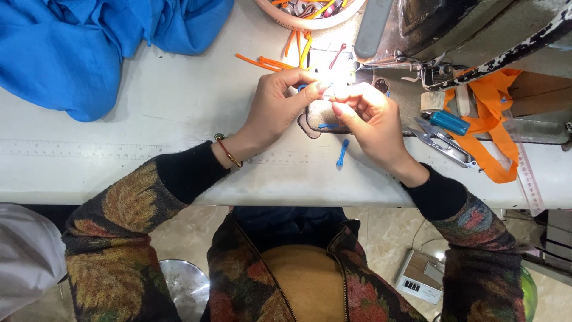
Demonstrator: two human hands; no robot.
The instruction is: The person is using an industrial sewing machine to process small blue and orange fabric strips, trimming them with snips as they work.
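Beige fabric piece (pixel 322 114) lies on the white table (pixel 179 101), at six o'clock from the basket (pixel 310 18), under both hands. Left hand (pixel 277 107) and right hand (pixel 369 116) pinch their fingertips closed on something tiny, perhaps a thread; glare hides it. Threading seems underway, calling for fine alignment next. The sewing machine (pixel 453 30) is cut off at twelve o'clock.
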